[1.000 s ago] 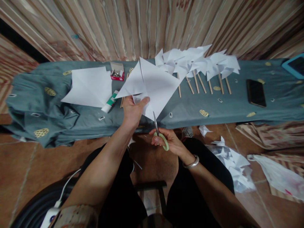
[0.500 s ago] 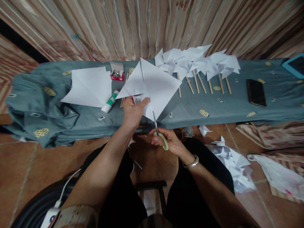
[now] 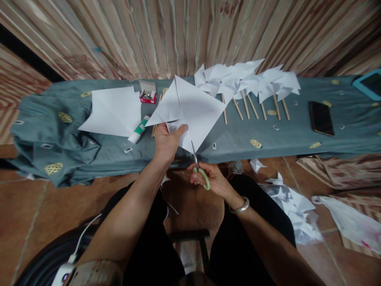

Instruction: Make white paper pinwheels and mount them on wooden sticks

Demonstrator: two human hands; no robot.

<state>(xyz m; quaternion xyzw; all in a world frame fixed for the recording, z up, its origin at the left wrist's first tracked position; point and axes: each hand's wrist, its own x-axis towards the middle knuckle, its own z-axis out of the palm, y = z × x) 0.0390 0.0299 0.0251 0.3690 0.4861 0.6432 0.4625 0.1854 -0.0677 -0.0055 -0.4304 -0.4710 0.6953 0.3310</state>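
Two hands: both busy. The left hand (image 3: 166, 141) pinches the white paper square (image 3: 193, 107), thumb on top and fingers behind; the right hand (image 3: 212, 179) is closed through the green loops of the scissors (image 3: 199, 169).
One paper square: held in the air over the near edge of the table (image 3: 238, 139), its lower tip pointing down at the blades.
One pair of scissors: upright, blades nearly closed, tips right at that lower tip.
Risk, drift: the sheet is floppy and gripped at one spot only. If it sags or twists, I'd say the cut wanders off line or runs too far toward the middle.
Risk, thumb: the left thumb sits near the blade path, so a quick snip could nick it.
Count, pinwheels (image 3: 238, 77): they overlap along the far edge, so no exact number. About seven wooden sticks (image 3: 253, 106) show beneath them.
Count, singles: one glue stick (image 3: 138, 130), one red box (image 3: 148, 95), one phone (image 3: 320, 118), one spread of plain sheets (image 3: 114, 111).
Count, floor: a heap of paper scraps (image 3: 294, 206), too jumbled to number.
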